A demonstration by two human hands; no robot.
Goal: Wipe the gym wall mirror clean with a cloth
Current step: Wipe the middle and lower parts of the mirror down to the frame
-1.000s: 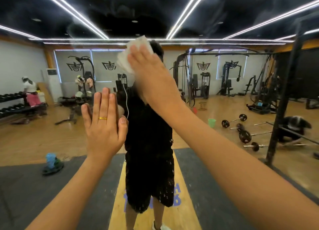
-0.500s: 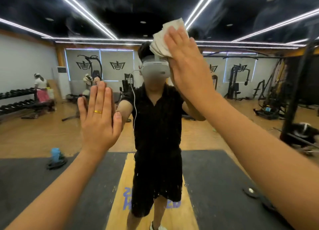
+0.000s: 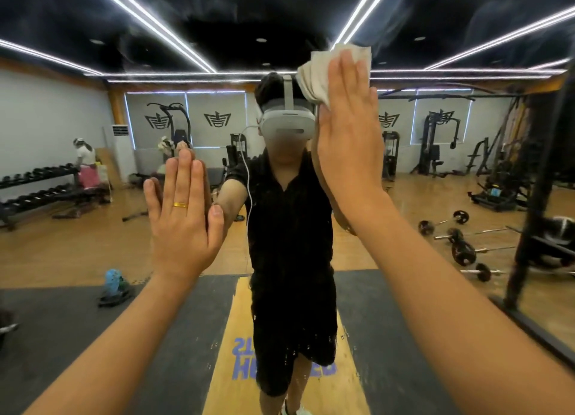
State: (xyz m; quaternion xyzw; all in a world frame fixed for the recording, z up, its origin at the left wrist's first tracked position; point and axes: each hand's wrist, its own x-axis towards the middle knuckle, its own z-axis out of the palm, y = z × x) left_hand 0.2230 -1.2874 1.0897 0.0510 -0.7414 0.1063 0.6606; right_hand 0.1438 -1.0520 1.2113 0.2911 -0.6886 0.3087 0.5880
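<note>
Head view, mirror: the mirror [image 3: 466,196] fills the view, with the gym and the person reflected in it.
Head view, cloth: the cloth [image 3: 320,72] lies bunched flat against the upper glass, right of centre, beside the reflected headset [image 3: 286,122].
Head view, right hand: the right hand [image 3: 348,140] presses the cloth to the glass with straight fingers held close together; nothing is pinched.
Head view, left hand: the left hand [image 3: 183,218] lies palm-flat on the glass lower down, fingers straight and together, a ring [image 3: 180,204] on one finger.
Change: over the last second the cloth slides rightward across the upper glass and uncovers the reflected headset; the left hand keeps its bracing spot.
Meaning: this looks like one sideways stroke of a wipe in progress.
Left to do: hazy streaks [image 3: 217,25] show higher up and pale specks [image 3: 298,346] lower down, so much of the glass likely remains unwiped.
</note>
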